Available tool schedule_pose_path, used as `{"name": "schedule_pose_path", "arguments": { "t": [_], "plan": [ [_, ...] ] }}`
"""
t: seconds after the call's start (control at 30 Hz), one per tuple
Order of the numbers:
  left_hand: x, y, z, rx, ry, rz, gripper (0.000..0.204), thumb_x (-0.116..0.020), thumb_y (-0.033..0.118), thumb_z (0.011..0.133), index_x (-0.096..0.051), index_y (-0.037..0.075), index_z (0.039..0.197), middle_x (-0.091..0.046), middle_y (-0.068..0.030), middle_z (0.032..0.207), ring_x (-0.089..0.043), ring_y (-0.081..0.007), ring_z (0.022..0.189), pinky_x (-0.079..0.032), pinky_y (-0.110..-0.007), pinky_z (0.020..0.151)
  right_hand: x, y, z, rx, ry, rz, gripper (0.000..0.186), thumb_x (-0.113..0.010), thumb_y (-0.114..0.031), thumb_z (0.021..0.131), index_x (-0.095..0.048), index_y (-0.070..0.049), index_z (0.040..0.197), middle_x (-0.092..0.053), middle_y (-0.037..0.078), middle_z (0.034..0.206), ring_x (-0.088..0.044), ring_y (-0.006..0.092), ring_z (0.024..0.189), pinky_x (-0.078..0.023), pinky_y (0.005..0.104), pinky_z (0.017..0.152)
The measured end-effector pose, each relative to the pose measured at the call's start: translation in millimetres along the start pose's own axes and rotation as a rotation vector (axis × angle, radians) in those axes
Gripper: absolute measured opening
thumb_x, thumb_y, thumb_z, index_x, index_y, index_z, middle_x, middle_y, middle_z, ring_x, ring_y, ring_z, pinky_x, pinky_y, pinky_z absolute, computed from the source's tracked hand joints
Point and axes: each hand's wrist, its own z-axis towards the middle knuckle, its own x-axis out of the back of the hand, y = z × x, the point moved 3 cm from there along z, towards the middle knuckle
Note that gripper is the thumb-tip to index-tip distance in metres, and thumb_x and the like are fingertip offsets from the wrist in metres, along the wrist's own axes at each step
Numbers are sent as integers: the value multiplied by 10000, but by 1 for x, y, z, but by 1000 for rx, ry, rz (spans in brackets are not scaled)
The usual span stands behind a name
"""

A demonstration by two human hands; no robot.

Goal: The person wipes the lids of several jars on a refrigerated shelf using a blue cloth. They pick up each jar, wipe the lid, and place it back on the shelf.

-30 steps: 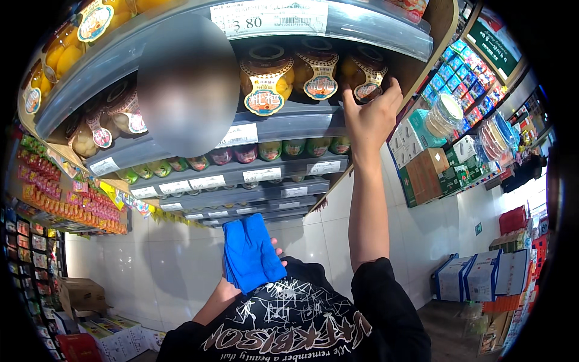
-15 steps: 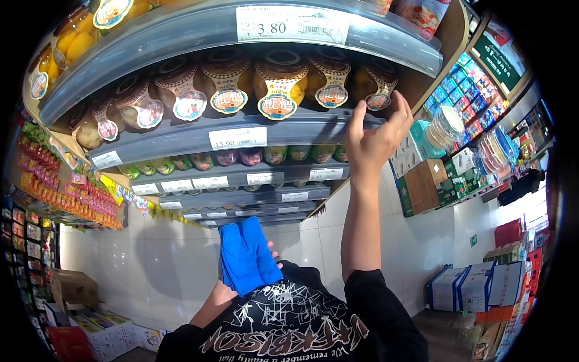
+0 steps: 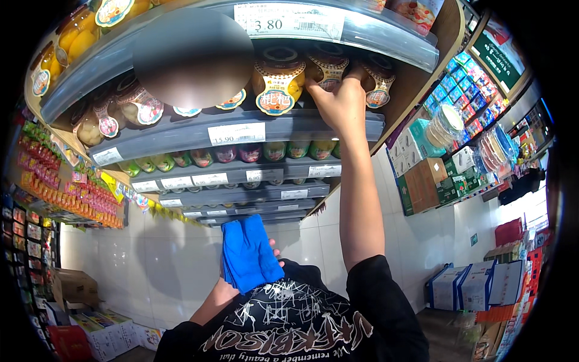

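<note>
My right hand (image 3: 341, 104) reaches up to the shelf and grips a fruit jar (image 3: 329, 67), thumb on its left side and fingers on its right. The jar stands upright in the row, its lower label covered by the hand. To its left is a jar of yellow fruit (image 3: 279, 81) with a hanging paper label; to its right stands a similar jar (image 3: 379, 81). Low in front of my body, my left hand (image 3: 275, 247) holds a folded blue cloth (image 3: 248, 253). Fingertips show past the cloth's right edge, while the palm is beneath it.
A grey shelf edge (image 3: 181, 143) with price tags runs below the jars, and another shelf lip (image 3: 386, 41) overhangs them. A dark blurred patch hides several jars at left. Lower shelves hold small colourful jars (image 3: 250, 153). Stacked boxes (image 3: 425, 182) stand at right.
My right hand has moved left and up, from in front of the rightmost jar onto the one beside it, and closed around it. The left hand and cloth have barely moved.
</note>
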Motion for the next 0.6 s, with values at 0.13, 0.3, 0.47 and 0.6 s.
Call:
{"name": "schedule_pose_path", "arguments": {
  "t": [0.13, 0.3, 0.47, 0.6],
  "plan": [
    [-3, 1, -3, 19, 74, 9, 560, -451, 530, 1014, -511, 143, 1413, -569, -107, 1377, -570, -362, 1231, -415, -620, 1093, -2, 4, 5, -58, -70, -36, 583, -885, -337, 690, -624, 103, 969, -720, 208, 819, -720, 329, 775, -554, 397, 729],
    [-5, -2, -2, 23, 39, -27, 554, -447, 525, 1017, -501, 150, 1422, -562, -115, 1385, -571, -372, 1222, -412, -629, 1092, -2, 3, -5, 15, 100, -28, 612, -897, -316, 648, -601, 86, 1001, -692, 223, 856, -691, 377, 816, -546, 430, 749],
    [-6, -1, -6, -2, 88, 14, 554, -445, 526, 1018, -495, 156, 1428, -552, -122, 1397, -569, -379, 1221, -408, -631, 1095, 12, -1, -25, 251, 406, 71, 771, -898, -227, 610, -502, 64, 1203, -590, 222, 1058, -612, 398, 970, -515, 442, 842],
    [-9, -1, -9, -23, 75, 30, 559, -442, 524, 1020, -485, 156, 1438, -542, -124, 1413, -567, -379, 1228, -401, -633, 1099, 29, 1, -50, 359, 506, 274, 894, -924, -221, 589, -438, 17, 1301, -476, 166, 1190, -538, 328, 1110, -474, 414, 940]
  ]
}}
